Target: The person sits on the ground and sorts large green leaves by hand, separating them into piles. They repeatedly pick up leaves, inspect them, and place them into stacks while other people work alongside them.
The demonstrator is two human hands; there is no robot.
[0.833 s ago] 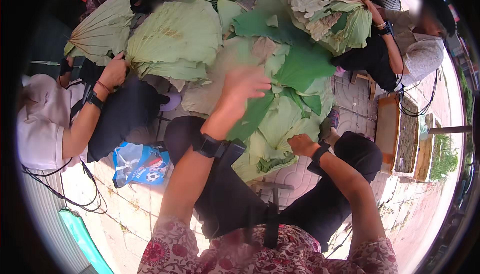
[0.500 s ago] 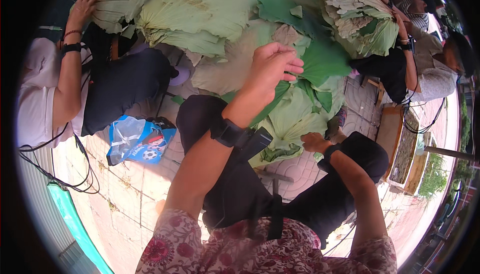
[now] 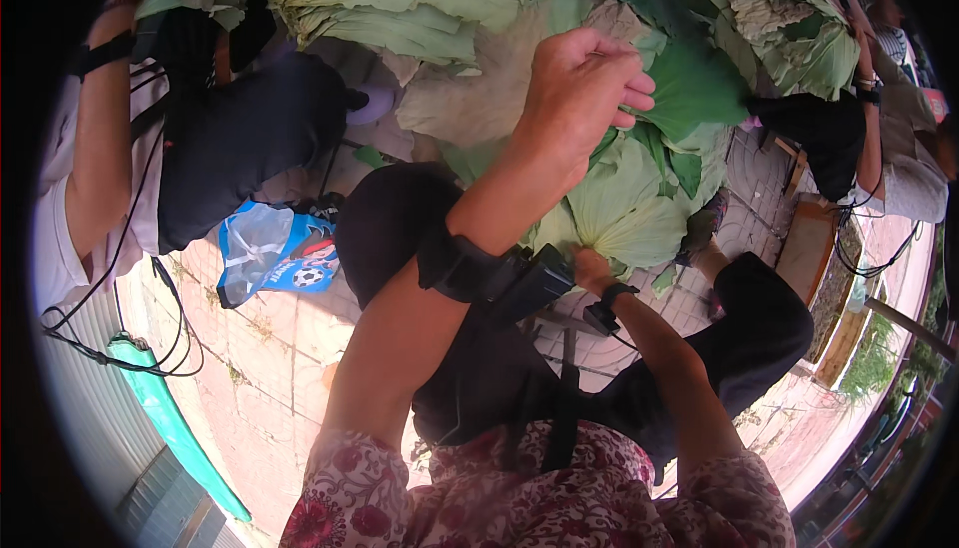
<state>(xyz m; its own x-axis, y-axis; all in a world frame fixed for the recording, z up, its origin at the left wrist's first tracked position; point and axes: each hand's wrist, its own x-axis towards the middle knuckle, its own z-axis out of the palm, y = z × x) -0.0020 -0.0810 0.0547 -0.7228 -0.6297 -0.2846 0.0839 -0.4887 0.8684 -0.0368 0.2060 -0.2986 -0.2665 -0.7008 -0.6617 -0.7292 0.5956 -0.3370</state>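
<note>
Clerk: Left hand, one; raised over the heap of leaves, palm turned down, fingers bent and gathered near the thumb in a narrow curl; black wristband below it.

Checker: Anything between those fingers?

Clerk: Not to be made out; a dark green leaf lies behind the fingertips in this view, and contact with it is likewise uncertain.

Checker: Right hand, one?

Clerk: Lower, at the near edge of a broad pale green leaf; hand closed in, fingers largely hidden; whether they pinch the edge or merely rest against it cannot be judged.

Checker: Position of the pale leaf?

Clerk: In front of the person, beyond the knees, veins fanning outward; the dark green leaf just past it.

Checker: Surroundings?

Clerk: Large yellowish-green leaves, upper left; ruffled leaf bundle, upper right, near a co-worker's arm; blue-and-clear plastic bag, on the paving beside the person's left knee; second co-worker's arm, far left.
</note>
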